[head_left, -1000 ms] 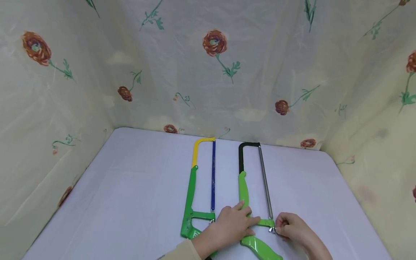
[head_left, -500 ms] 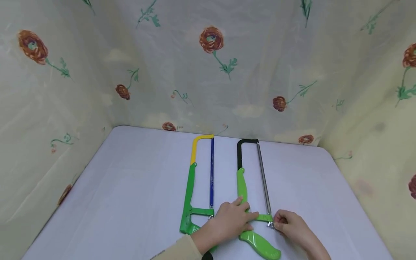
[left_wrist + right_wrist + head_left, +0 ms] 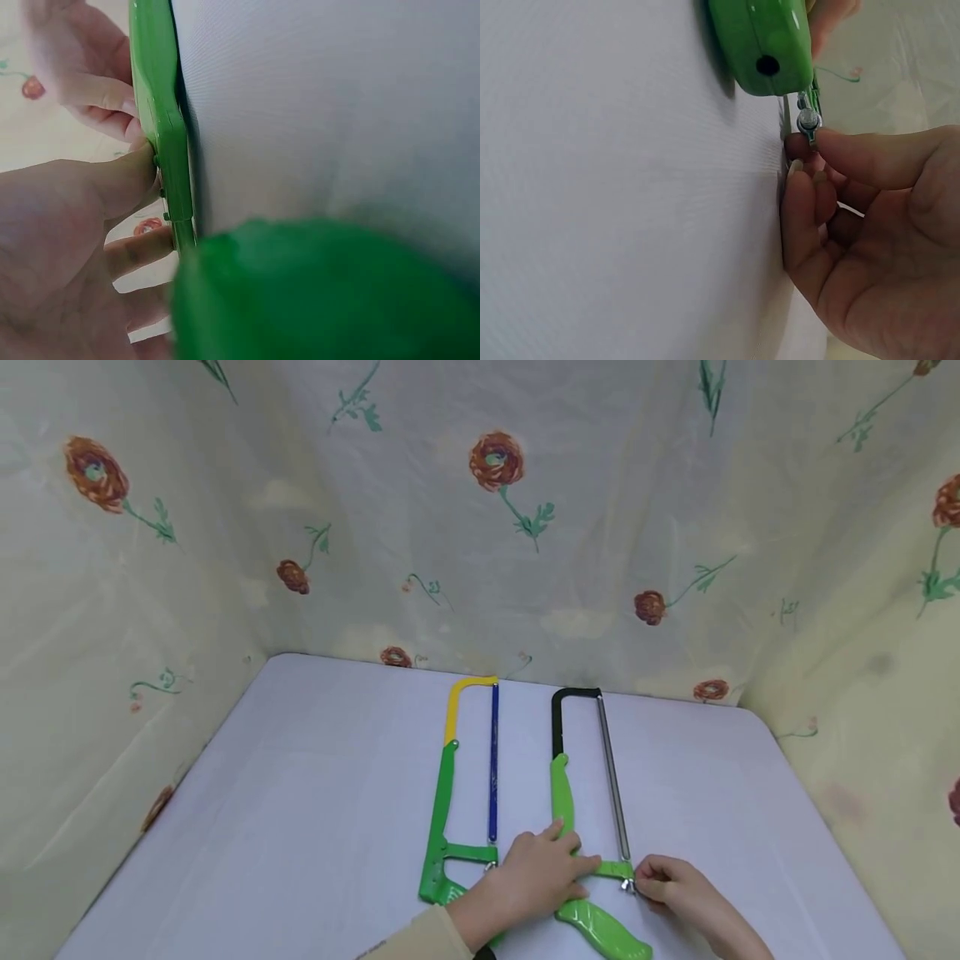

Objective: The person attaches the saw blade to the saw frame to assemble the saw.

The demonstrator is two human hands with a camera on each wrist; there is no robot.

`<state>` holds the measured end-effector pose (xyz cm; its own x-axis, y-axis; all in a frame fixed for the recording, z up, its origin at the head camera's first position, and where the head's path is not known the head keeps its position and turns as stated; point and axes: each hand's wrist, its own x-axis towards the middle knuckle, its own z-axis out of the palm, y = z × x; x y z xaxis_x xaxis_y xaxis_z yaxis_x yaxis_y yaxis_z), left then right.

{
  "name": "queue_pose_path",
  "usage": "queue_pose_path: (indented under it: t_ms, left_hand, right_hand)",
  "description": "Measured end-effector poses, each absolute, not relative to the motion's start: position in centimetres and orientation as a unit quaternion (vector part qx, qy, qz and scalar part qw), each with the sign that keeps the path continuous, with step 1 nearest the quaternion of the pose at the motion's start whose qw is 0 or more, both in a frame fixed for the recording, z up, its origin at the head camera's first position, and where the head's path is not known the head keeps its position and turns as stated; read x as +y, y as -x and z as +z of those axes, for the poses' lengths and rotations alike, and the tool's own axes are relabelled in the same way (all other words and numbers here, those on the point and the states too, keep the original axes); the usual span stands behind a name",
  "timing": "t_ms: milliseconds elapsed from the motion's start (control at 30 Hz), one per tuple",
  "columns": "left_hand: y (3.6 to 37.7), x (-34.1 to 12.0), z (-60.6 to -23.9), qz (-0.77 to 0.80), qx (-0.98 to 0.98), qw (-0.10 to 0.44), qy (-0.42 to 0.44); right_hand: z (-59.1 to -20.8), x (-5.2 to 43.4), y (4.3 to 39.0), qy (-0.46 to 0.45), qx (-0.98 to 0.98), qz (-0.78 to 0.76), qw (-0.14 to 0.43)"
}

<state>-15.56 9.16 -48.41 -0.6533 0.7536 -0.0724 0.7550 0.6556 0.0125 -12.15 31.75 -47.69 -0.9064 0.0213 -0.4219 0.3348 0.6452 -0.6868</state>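
Note:
Two hacksaws lie side by side on the white table [image 3: 315, 827]. My left hand [image 3: 536, 877] lies across the black-and-green hacksaw [image 3: 561, 793] where its frame meets the handle, fingers fairly straight. In the left wrist view my thumb [image 3: 124, 184] presses against the green frame [image 3: 161, 112]. At the near end of the silver blade [image 3: 613, 785], my right hand [image 3: 663, 889] pinches the small metal wing nut [image 3: 627, 886]. The right wrist view shows thumb and fingertips closed on that wing nut [image 3: 807, 120] just below the green handle [image 3: 761, 45].
The yellow-and-green hacksaw [image 3: 442, 793] with a blue blade [image 3: 492, 768] lies just left of my left hand. Floral cloth walls [image 3: 495, 527] close the table in at the back and both sides. The table's rounded back right corner [image 3: 757, 714] is near.
The view shifts slightly. Both hands stay at the same spots on the black-and-green hacksaw, and the right fingers keep their pinch on the wing nut.

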Motion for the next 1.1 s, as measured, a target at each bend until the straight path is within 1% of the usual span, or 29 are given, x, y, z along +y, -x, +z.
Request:
queue_pose_path:
  t_ms: [100, 333, 567, 800, 1000, 1100]
  left_hand:
    - [15.5, 9.2, -48.4, -0.013, 0.91, 0.042, -0.411]
    - [15.6, 9.2, -48.3, -0.005, 0.912, 0.047, -0.406]
    - [16.1, 8.8, -48.3, 0.025, 0.912, 0.052, -0.405]
    - [16.5, 8.0, -49.0, 0.053, 0.915, 0.046, -0.398]
    - [16.6, 6.9, -48.6, 0.057, 0.922, 0.037, -0.381]
    - [16.7, 6.4, -48.4, 0.064, 0.925, 0.035, -0.373]
  right_hand:
    - [-48.0, 31.5, 12.2, -0.109, 0.895, -0.394, 0.18]
    - [-48.5, 31.1, 12.2, -0.109, 0.915, -0.367, 0.129]
    - [-48.3, 30.4, 12.5, -0.101, 0.93, -0.337, 0.102]
    - [-48.3, 30.1, 12.8, -0.09, 0.949, -0.294, 0.065]
    - [-47.9, 30.1, 12.9, -0.082, 0.959, -0.27, 0.027]
    - [-47.4, 29.9, 12.7, -0.083, 0.964, -0.253, 0.02]
